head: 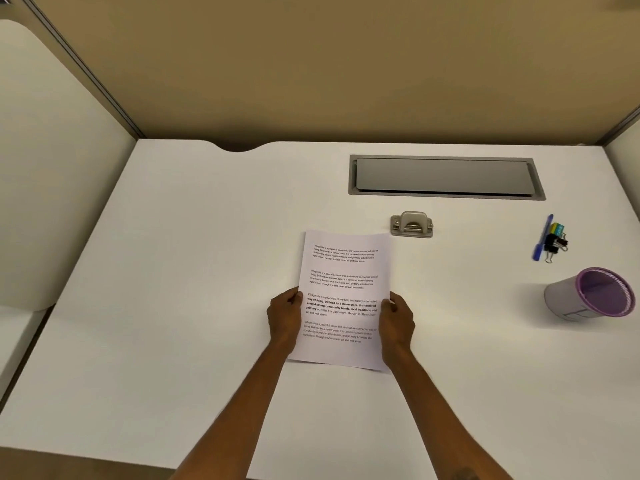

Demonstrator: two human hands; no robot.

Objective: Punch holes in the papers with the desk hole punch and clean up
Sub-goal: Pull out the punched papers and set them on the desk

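Two bare forearms reach in from 6 o'clock, and each ends in a hand gripping a side edge of the papers (343, 299). On the sheet's left edge the left hand (285, 315) is closed, thumb on the printed face and fingers curled behind; the right hand (396, 318) pinches the right edge the same way, at about the same height. Whether this is one sheet or a thin stack cannot be told (only the top page, with four short blocks of printed text, shows). It sits near the middle of the white table (173, 271), its far edge pointing toward 12 o'clock, and how much of it rests on the surface cannot be told. Just beyond its far right corner, toward 1 o'clock, stands the metal hole punch (411, 225), apart from the paper and untouched. Farther back at 1 o'clock a grey cable hatch (445, 176) is set into the tabletop. Well off at 3 o'clock lies a blue pen (542, 239), with black binder clips (556, 244) and a small green and yellow item (557, 229) touching or just beside it. Nearer, at 4 o'clock, a purple-rimmed cup (590, 294) stands on the table. Tan partition walls (311, 64) close the far side.
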